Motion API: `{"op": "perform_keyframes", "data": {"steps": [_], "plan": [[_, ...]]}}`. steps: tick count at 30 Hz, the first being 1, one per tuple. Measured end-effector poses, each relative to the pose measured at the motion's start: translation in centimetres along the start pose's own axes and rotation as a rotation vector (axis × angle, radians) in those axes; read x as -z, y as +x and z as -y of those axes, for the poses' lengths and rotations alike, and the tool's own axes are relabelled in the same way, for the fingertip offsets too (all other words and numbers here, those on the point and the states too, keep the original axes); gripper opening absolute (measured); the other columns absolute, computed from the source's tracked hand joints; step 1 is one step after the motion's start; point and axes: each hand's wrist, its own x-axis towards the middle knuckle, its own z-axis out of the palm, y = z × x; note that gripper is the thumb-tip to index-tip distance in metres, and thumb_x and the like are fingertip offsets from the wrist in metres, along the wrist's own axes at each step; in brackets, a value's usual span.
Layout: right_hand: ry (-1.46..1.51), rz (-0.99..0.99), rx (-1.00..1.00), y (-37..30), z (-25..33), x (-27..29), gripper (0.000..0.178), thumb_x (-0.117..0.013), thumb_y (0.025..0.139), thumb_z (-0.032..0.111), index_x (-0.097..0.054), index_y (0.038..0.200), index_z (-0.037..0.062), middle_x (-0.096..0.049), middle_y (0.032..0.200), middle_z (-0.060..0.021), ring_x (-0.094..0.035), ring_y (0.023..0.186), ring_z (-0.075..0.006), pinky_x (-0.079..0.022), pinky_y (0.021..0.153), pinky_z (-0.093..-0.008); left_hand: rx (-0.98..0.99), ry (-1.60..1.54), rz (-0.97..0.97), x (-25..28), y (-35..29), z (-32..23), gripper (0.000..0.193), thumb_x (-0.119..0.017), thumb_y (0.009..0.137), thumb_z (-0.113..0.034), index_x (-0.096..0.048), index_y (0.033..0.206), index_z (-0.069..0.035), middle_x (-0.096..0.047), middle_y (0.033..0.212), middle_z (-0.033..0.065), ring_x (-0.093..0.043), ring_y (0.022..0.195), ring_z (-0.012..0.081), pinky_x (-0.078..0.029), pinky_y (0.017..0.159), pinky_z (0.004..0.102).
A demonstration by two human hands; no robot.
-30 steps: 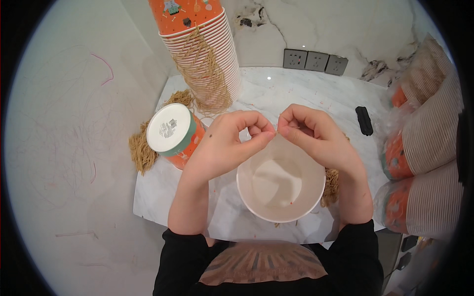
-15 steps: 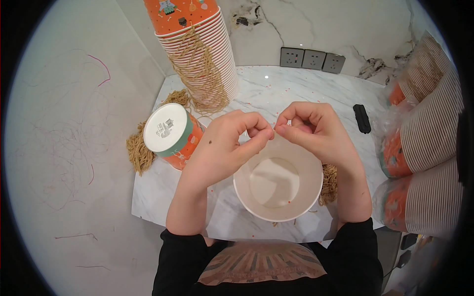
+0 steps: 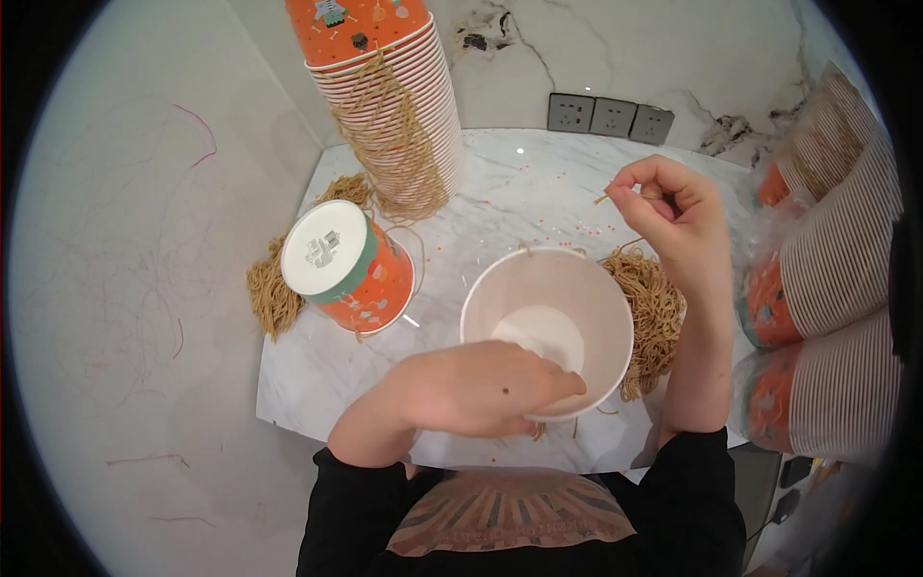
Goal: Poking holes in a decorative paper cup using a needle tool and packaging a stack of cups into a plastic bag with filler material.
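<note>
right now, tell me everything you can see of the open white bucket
The open white bucket is round, with a pale rim and flat bottom; it looks like coated paper. It stands upright on the marbled tabletop, beside brown strands. The left hand crosses its near rim and part of its mouth; any grip is hidden.

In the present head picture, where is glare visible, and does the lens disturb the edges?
Head view: a small glare spot on the table, beyond the open tub, and another on the wall just above the sockets; head view again: the corners go black beyond the fisheye circle.
</note>
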Motion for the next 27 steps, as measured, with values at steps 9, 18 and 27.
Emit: {"op": "perform_keyframes", "data": {"steps": [9, 18, 27], "plan": [[-0.121, 0.192, 0.466, -1.8, 1.9, -0.9, 0.011, -0.069, 0.08, -0.002, -0.064, 0.09, -0.0022, -0.064, 0.077, -0.0068, -0.062, 0.066, -0.0146, -0.049, 0.061, -0.0267, 0.125, -0.477, -0.683, 4.5, -1.5, 1.3, 0.037, -0.063, 0.09, 0.003, -0.06, 0.127, 0.005, -0.07, 0.111, 0.0062, -0.065, 0.099, 0.0072, -0.054, 0.086, 0.0246], [-0.348, 0.016, 0.632, -1.9, 1.1, -4.5, 0.015, -0.071, 0.079, -0.003, -0.062, 0.09, 0.0023, -0.062, 0.085, -0.0081, -0.064, 0.069, -0.0239, -0.051, 0.058, -0.0328, 0.131, -0.717, -0.797, 4.5, -1.1, 1.2, 0.045, -0.063, 0.089, 0.007, -0.053, 0.133, 0.005, -0.068, 0.12, 0.0106, -0.066, 0.108, 0.0128, -0.054, 0.094, 0.0271], [-0.351, 0.004, 0.592, -1.7, 0.6, -4.5, 0.016, -0.071, 0.079, -0.003, -0.062, 0.091, 0.0013, -0.063, 0.087, -0.0084, -0.065, 0.069, -0.0231, -0.053, 0.06, -0.0319, 0.122, -0.777, -0.794, 4.2, -0.6, 1.4, 0.044, -0.067, 0.088, 0.005, -0.054, 0.131, 0.004, -0.067, 0.12, 0.0088, -0.065, 0.107, 0.011, -0.054, 0.093, 0.0261]]}}
